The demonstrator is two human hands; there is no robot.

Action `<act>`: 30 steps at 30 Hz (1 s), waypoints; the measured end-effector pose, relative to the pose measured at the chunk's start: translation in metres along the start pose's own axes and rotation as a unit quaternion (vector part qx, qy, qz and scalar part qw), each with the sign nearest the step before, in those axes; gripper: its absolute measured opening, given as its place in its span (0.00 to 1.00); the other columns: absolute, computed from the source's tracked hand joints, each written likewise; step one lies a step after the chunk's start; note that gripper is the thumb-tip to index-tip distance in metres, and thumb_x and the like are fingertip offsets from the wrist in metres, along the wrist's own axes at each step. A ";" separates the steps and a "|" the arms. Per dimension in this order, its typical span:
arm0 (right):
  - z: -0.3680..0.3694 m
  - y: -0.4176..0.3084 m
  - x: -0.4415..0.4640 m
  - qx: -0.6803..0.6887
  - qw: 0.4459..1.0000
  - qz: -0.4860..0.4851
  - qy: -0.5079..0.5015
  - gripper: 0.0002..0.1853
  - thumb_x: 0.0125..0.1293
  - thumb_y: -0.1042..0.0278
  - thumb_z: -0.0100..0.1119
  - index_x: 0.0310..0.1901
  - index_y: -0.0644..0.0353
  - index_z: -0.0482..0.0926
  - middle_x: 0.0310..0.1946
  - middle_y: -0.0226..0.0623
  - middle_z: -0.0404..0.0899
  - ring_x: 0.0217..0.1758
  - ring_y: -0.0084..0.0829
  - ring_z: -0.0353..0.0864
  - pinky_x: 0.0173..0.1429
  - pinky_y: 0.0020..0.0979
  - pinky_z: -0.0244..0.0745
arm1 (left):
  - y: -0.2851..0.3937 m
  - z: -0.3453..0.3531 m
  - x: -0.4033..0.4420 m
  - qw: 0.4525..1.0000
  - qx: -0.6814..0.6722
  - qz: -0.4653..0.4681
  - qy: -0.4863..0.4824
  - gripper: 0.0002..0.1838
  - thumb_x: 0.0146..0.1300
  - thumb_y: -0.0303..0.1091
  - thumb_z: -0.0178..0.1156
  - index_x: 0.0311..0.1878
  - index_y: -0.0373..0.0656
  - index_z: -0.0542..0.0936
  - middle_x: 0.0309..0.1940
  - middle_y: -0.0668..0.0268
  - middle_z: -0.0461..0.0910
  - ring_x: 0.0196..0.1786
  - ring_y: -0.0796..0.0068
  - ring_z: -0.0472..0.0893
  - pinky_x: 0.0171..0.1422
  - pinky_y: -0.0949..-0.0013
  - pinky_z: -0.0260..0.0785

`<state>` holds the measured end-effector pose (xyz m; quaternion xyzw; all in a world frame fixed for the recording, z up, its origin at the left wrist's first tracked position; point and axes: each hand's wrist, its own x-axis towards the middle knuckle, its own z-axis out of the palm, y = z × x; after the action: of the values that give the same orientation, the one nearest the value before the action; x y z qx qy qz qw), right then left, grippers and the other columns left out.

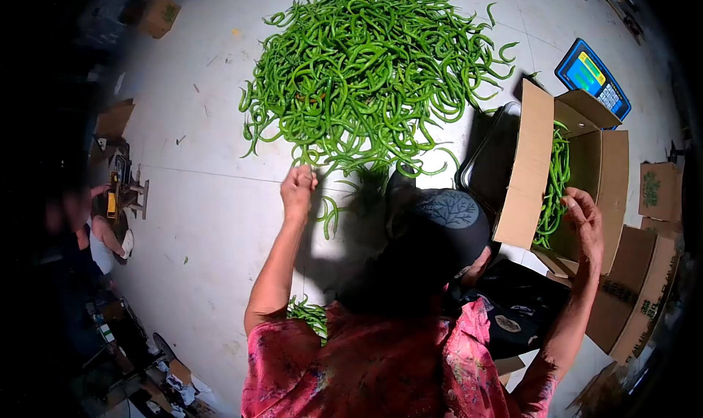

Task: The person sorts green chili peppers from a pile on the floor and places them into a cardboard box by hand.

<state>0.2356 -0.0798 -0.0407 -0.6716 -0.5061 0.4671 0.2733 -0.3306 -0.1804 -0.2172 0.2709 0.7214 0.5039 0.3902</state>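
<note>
My left hand (298, 191) is closed at the near edge of a large heap of long green chili peppers (366, 66). A curved pepper (304, 156) shows right at its fingertips, and a few loose ones (331, 217) lie on the floor close by. To the right, my right hand (584, 217) reaches into an open cardboard box (523, 173), its fingers loosely bent and apart. The fingertips are at the edge of the peppers (554, 187) inside the box, with no pepper visibly gripped.
A blue scale display with keypad (593, 81) stands behind the box, beside a dark platform (487, 158). More cardboard boxes (633, 293) are at the right. Additional peppers (307, 317) lie beside my left arm. Another person (102, 239) is at the far left.
</note>
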 end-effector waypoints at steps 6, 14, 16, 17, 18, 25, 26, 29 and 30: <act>0.027 -0.017 0.003 -0.010 1.000 0.016 -0.016 0.16 0.68 0.59 0.59 0.52 0.57 0.78 0.39 0.27 0.80 0.32 0.15 0.72 0.35 0.20 0.66 | -0.113 0.031 -0.014 0.976 0.183 0.089 -0.074 0.09 0.65 0.33 0.57 0.43 0.40 0.81 0.32 0.65 0.82 0.35 0.73 0.81 0.44 0.69 0.72; 0.045 -0.033 0.006 -0.017 0.999 0.021 -0.041 0.15 0.69 0.59 0.58 0.51 0.59 0.78 0.39 0.28 0.82 0.32 0.17 0.72 0.36 0.21 0.68 | -0.105 0.119 0.019 0.865 0.414 0.255 -0.120 0.13 0.58 0.30 0.56 0.46 0.37 0.80 0.43 0.49 0.79 0.49 0.46 0.77 0.54 0.50 0.69; 0.047 -0.033 0.006 -0.009 0.999 0.028 -0.044 0.15 0.69 0.59 0.58 0.51 0.60 0.78 0.39 0.28 0.82 0.32 0.17 0.72 0.36 0.21 0.69 | -0.105 0.136 0.029 0.833 0.459 0.283 -0.123 0.15 0.57 0.28 0.55 0.48 0.38 0.79 0.42 0.50 0.79 0.47 0.46 0.76 0.53 0.50 0.68; 0.047 -0.034 0.006 -0.004 0.999 0.031 -0.045 0.15 0.69 0.60 0.58 0.51 0.60 0.78 0.39 0.29 0.81 0.32 0.17 0.72 0.36 0.22 0.69 | -0.106 0.142 0.032 0.832 0.459 0.286 -0.124 0.15 0.57 0.27 0.54 0.48 0.38 0.79 0.42 0.49 0.79 0.47 0.45 0.76 0.53 0.49 0.68; 0.047 -0.035 0.005 -0.002 0.998 0.039 -0.046 0.15 0.69 0.61 0.58 0.52 0.61 0.77 0.39 0.30 0.81 0.32 0.18 0.72 0.38 0.22 0.69 | -0.105 0.150 0.033 0.830 0.459 0.291 -0.124 0.16 0.56 0.26 0.54 0.49 0.38 0.78 0.42 0.49 0.78 0.47 0.45 0.75 0.52 0.49 0.68; 0.047 -0.044 0.004 0.021 0.996 0.061 -0.061 0.16 0.67 0.66 0.60 0.53 0.64 0.76 0.41 0.31 0.80 0.35 0.19 0.72 0.42 0.22 0.69 | -0.064 0.199 0.073 0.677 0.518 0.521 -0.040 0.17 0.57 0.30 0.54 0.52 0.44 0.74 0.52 0.58 0.72 0.60 0.56 0.71 0.59 0.54 0.64; 0.048 -0.044 0.004 0.027 0.995 0.070 -0.066 0.16 0.67 0.66 0.60 0.53 0.65 0.76 0.41 0.31 0.79 0.37 0.19 0.72 0.43 0.23 0.69 | -0.067 0.206 0.085 0.651 0.530 0.542 -0.034 0.18 0.57 0.31 0.54 0.52 0.45 0.74 0.53 0.59 0.71 0.61 0.56 0.70 0.60 0.54 0.63; 0.051 -0.055 0.001 0.002 0.995 0.069 -0.067 0.18 0.66 0.66 0.61 0.53 0.66 0.76 0.41 0.31 0.80 0.39 0.21 0.73 0.45 0.24 0.70 | -0.097 0.215 0.120 0.581 0.561 0.588 -0.043 0.17 0.57 0.32 0.55 0.51 0.47 0.74 0.52 0.59 0.70 0.60 0.57 0.70 0.63 0.53 0.60; 0.052 -0.058 0.000 -0.002 0.995 0.068 -0.067 0.18 0.66 0.66 0.61 0.53 0.66 0.76 0.41 0.32 0.80 0.39 0.21 0.74 0.46 0.24 0.70 | -0.099 0.215 0.126 0.565 0.571 0.592 -0.065 0.15 0.56 0.32 0.55 0.49 0.46 0.75 0.51 0.58 0.71 0.58 0.57 0.70 0.63 0.52 0.59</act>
<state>0.1643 -0.0655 -0.0136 -0.6725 -0.4772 0.5273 0.2050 -0.2195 -0.0044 -0.3870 0.8358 0.5094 0.0866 -0.1853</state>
